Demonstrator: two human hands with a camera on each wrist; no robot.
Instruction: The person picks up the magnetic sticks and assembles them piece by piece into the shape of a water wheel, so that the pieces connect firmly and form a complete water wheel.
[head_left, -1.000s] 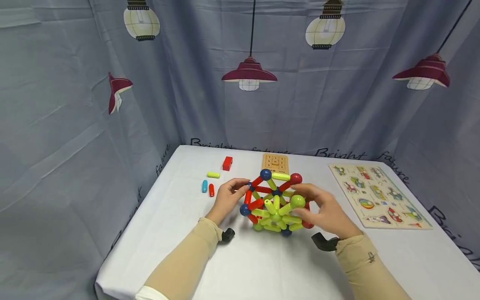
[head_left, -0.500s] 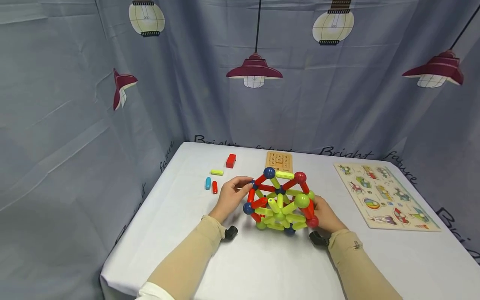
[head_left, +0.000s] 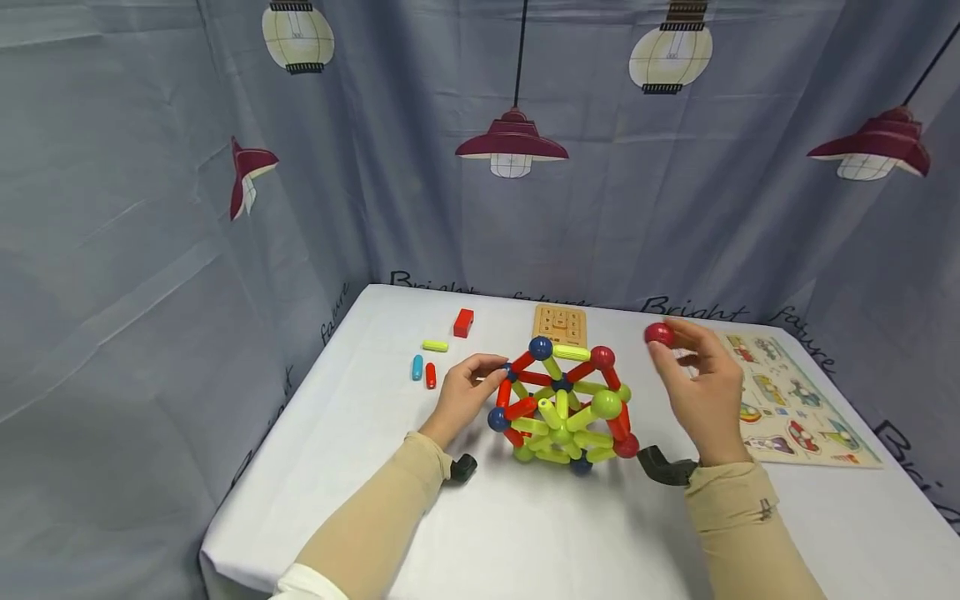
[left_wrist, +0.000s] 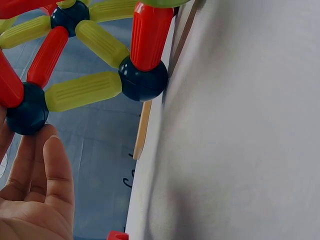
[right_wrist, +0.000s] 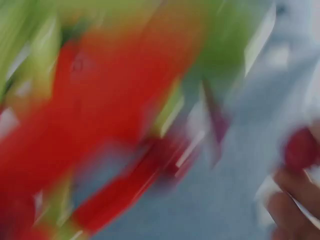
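A ball-shaped frame of red and yellow-green rods with blue, red and green balls (head_left: 562,408) stands on the white table (head_left: 525,533). My left hand (head_left: 465,392) touches its left side at a blue ball (left_wrist: 27,112), fingers nearly straight. My right hand (head_left: 701,387) is lifted to the right of the frame and pinches a red ball (head_left: 659,334) at its fingertips. The right wrist view is blurred; the red ball (right_wrist: 300,149) shows at the right by my fingers.
Loose pieces lie at the back left: a red block (head_left: 463,322), a yellow-green rod (head_left: 435,345), a blue rod (head_left: 416,367) and a red rod (head_left: 431,375). A wooden number board (head_left: 558,323) lies behind the frame. A wooden picture puzzle (head_left: 795,400) sits at the right. Curtains enclose the table.
My right hand left the frame's lower right side and rose up and right, now pinching a red ball. The left hand stayed on the frame's left side.
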